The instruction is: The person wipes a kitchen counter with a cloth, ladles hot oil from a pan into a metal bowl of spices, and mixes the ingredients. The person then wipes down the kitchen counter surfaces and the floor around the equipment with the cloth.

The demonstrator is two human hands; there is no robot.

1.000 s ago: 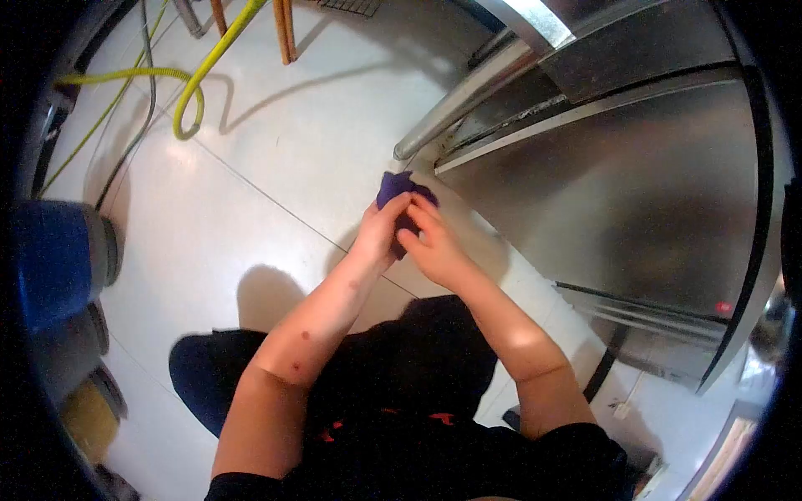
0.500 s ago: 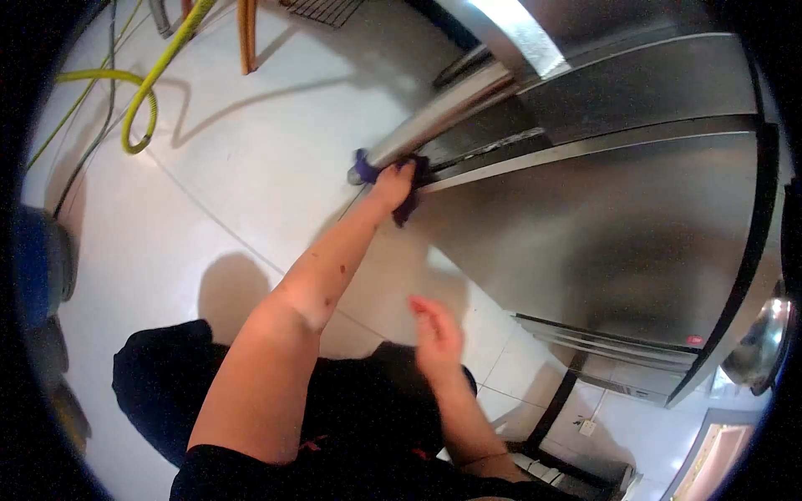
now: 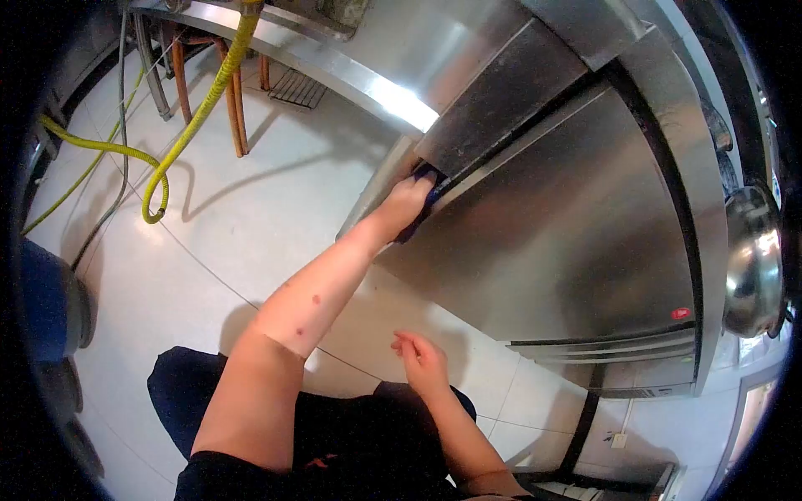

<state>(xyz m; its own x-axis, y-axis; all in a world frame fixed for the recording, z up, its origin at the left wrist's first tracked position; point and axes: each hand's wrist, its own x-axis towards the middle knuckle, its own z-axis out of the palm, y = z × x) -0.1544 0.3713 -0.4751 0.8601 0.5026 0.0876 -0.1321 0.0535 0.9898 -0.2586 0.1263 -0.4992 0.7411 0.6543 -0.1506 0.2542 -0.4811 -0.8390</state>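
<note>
A dark purple cloth (image 3: 415,225) is bunched in my left hand (image 3: 406,203), whose fingers are closed round it. That hand presses the cloth against the near end of the steel cabinet's upper edge, right beside a round metal leg (image 3: 366,192). Below it is the broad brushed-steel door (image 3: 560,242) of the cabinet. My right hand (image 3: 423,359) hangs over the floor in front of my body, holding nothing, its fingers loosely bent and slightly apart.
Yellow hose (image 3: 200,117) loops down to the tiled floor (image 3: 200,242) at the upper left, near a wooden stool (image 3: 236,108). A steel counter (image 3: 376,79) spans the top. Blue bin (image 3: 48,301) stands at left; a metal bowl (image 3: 752,263) is at far right.
My hands were together on the cloth; then my right hand let go and dropped back. My left hand took the cloth to the metal leg, then up along the cabinet edge. The view has shifted.
</note>
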